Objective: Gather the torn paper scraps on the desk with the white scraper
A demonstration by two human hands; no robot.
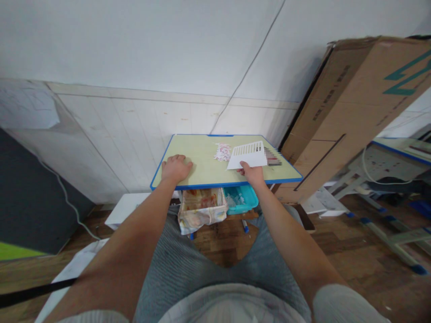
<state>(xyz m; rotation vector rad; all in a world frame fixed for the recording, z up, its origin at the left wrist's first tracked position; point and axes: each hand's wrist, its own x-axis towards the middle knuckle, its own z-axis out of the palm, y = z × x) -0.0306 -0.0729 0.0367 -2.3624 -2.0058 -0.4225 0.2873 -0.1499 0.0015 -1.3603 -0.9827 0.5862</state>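
White card is pinched by its near edge in the right hand, over the desk beside the scraps, probably so its slots lie clear. The left hand rests palm-down, grasping nothing, seemingly for support.

To your right a tall cardboard box stands by the white wall, down which a thin cable runs, while at your left a paper sheet hangs above a dark panel.
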